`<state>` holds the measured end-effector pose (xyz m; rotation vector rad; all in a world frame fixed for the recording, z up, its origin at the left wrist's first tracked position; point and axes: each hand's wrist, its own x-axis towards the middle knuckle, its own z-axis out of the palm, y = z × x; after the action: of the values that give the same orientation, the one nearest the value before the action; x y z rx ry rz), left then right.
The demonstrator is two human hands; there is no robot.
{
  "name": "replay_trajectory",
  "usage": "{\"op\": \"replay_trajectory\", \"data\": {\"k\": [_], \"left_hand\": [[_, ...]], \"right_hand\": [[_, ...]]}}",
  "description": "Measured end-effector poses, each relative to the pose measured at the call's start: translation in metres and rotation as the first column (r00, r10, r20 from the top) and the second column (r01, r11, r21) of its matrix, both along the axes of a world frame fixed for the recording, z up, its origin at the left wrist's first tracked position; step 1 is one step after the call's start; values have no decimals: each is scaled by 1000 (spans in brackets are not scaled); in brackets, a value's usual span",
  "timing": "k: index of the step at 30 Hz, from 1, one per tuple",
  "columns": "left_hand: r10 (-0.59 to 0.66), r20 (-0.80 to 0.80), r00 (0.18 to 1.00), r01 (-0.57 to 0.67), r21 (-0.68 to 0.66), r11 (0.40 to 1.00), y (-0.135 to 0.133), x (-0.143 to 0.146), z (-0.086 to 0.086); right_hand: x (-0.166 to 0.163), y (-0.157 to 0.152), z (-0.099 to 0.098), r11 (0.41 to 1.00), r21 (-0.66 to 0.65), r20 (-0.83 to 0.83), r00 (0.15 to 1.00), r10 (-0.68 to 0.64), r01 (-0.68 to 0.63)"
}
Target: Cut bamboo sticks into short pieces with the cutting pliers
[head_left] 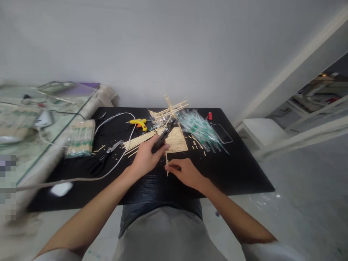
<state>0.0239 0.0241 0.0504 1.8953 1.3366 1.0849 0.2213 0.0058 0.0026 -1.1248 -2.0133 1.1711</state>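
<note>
My left hand (148, 154) is closed around a long black tool (163, 136); its exact kind does not show clearly. The tool points up and away, over a pale wooden piece (176, 139) lying on the black table (217, 177). Below the left fingertips, a thin wooden stick (167, 163) runs toward me. My right hand (187, 172) pinches this stick near its lower end between thumb and finger. Behind both hands, a framework of glued-looking sticks (174, 108) rises from the table.
Left of my hands are loose sticks (140, 141), scissors (100, 163), a yellow glue gun (140, 124) and a white cable (108, 177). A bundle of wrapped sticks (81, 137) lies beyond. Plastic wrappers (198, 127) and a phone-like slab (222, 133) are at right.
</note>
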Motion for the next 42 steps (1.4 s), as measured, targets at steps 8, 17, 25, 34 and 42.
{"op": "replay_trajectory", "data": {"k": [8, 17, 25, 34, 42], "left_hand": [[-50, -31, 998, 52, 67, 996, 2, 5, 3], [-88, -70, 994, 89, 18, 996, -4, 7, -4], [-38, -5, 999, 38, -22, 999, -9, 6, -18], [-70, 80, 994, 72, -30, 997, -11, 4, -24], [-50, 62, 997, 51, -24, 998, -10, 3, -28]], "right_hand": [[1, 13, 5, 996, 78, -55, 998, -25, 30], [0, 18, -13, 984, 161, -17, 998, -67, 69], [-6, 18, -35, 985, 139, -32, 995, -99, 103], [-6, 19, -51, 987, 104, -7, 993, -121, 121], [-6, 20, -61, 986, 116, -56, 992, -112, 118]]}}
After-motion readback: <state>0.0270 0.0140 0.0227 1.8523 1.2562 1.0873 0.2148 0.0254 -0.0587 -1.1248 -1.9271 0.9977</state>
